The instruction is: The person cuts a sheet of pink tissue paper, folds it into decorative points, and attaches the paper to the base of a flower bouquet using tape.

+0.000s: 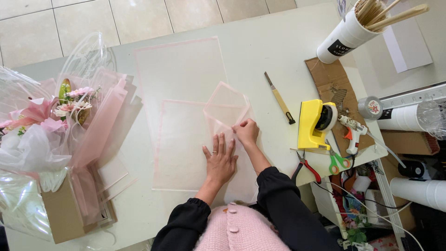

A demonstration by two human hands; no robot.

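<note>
Our left hand (220,160) lies flat, fingers spread, pressing the folded sheet (226,122) to the table (274,42) so it can't slide, while our right hand (246,130) is closed into a pinch on the fold's edge just beside it — the two hands nearly touching.

Going down in size: the table carries everything. At its left edge the bouquet (69,104), swathed in clear and pink wrap, is propped in a cardboard box (62,211), upright and well away from the working area. A large pink-edged sheet (179,69) lies flat in the middle, a second one (179,144) overlapping its lower part; the folded sheet rests on that second one, its far corner lifted into a diamond shape — held flat only where we press.

To our right sit the tools within easy reach: a white cup of sticks (346,35), yellow tape dispenser (315,123), glue gun (353,132), cutter (280,98), green scissors (338,160) and red pliers (306,167).
</note>
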